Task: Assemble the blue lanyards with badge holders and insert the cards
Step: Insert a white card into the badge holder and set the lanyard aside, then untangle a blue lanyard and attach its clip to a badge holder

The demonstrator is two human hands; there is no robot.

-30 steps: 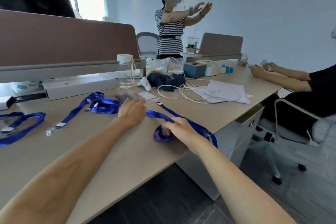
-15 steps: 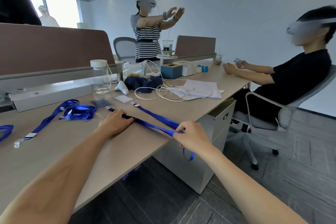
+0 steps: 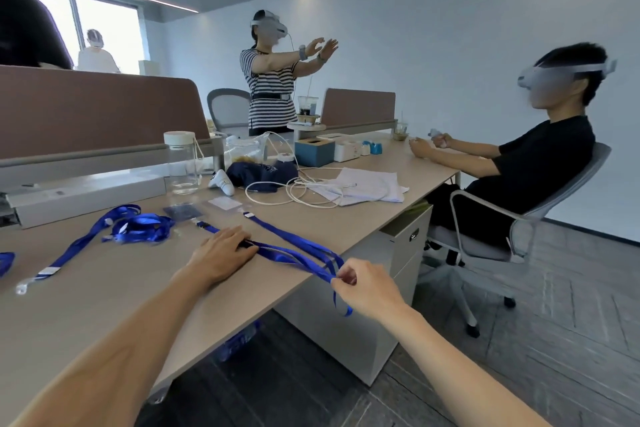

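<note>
Three blue fabric lanyards are visible on the light wooden table point(image 3: 104, 315). The bundle among them may hide one more; I cannot tell.

The stretched blue lanyard point(image 3: 280, 255) lies in the centre of the frame. Its long axis goes from upper left to lower right. The two strap ends with dark clips point to the upper left, toward the badge holders. The folded loop end points to the lower right, past the table edge, where a short part hangs down.

The left hand point(image 3: 221, 253) lies on this lanyard with straight fingers and presses it flat to the table. The right hand point(image 3: 367, 282) pinches the loop end between thumb and fingertips, in the air just beside the table edge.

The bundled blue lanyard point(image 3: 142, 225) is at centre left, with one strap going to the lower left. The third blue lanyard point(image 3: 5, 262) is cut by the left edge of the frame.

Two clear plastic badge holders lie flat just beyond the clips. The left badge holder point(image 3: 183, 210) contains a dark card, and the right badge holder point(image 3: 225, 202) contains a white one. One clear glass jar with white lid point(image 3: 181, 163) stands behind them; what is inside it I cannot tell.
</note>
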